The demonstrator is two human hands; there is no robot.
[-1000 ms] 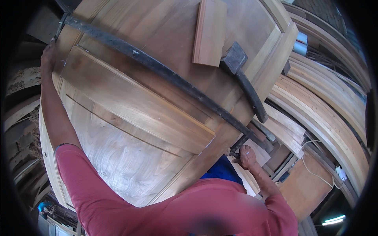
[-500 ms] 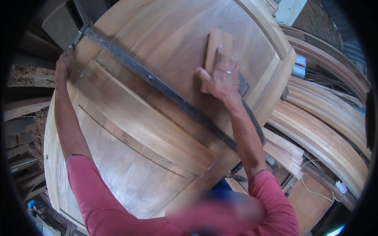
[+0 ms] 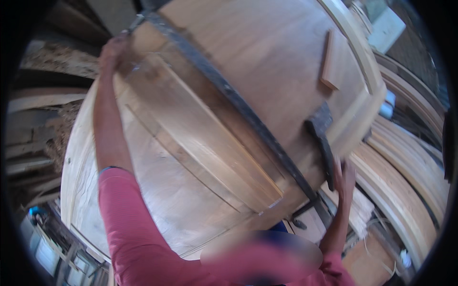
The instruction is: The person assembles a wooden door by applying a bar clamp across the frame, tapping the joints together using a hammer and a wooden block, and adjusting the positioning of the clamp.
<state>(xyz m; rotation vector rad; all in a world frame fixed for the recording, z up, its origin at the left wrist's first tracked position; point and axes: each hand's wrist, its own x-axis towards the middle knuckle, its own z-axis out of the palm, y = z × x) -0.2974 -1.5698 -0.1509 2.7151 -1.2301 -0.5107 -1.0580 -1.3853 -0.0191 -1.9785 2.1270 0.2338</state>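
A large wooden panel door (image 3: pixel 191 209) with a curved outline lies under my arms. A long dark metal bar clamp (image 3: pixel 229 93) crosses it diagonally, beside a raised wooden strip (image 3: pixel 205 138). My left hand (image 3: pixel 114 51) is at the door's far left edge, against the end of the clamp; its fingers are blurred. Close to the handle end of a dark hatchet-like tool (image 3: pixel 320 121) is my right hand (image 3: pixel 344 178), smeared by motion, so its grip is unclear. A small moulded wood block (image 3: pixel 335 59) rests on the door above the tool.
Curved wooden boards (image 3: pixel 400 186) are stacked on the right. A pale cord (image 3: pixel 369 248) hangs over a brown board (image 3: pixel 365 264) at the lower right. Sawdust (image 3: pixel 59 62) and timber offcuts (image 3: pixel 33 143) lie on the left.
My right hand has left the wood block and drawn back toward me, near the tool's handle. The block stays on the door. The whole view has shifted, with things appearing further right.
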